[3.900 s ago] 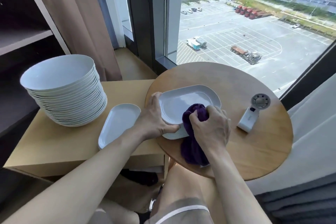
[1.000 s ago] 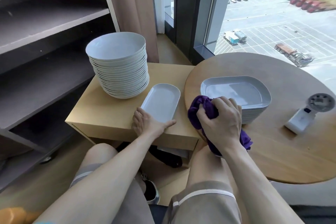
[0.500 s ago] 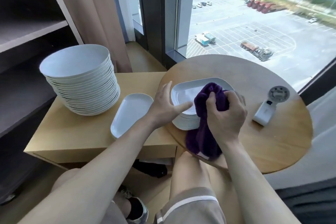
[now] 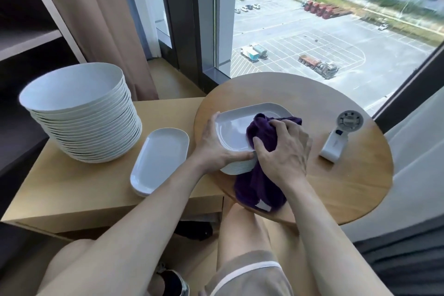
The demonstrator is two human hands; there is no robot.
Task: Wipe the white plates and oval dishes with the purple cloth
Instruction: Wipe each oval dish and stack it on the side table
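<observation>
Purple cloth is bunched in the right hand, whose fingers curl round it and press it onto the top dish of a stack of oval dishes. The cloth's loose end hangs over the near edge of the round table. The left hand grips the top dish's left rim. On the side table to the left lie another oval dish and a tall stack of white plates. A white handheld fan lies to the right.
</observation>
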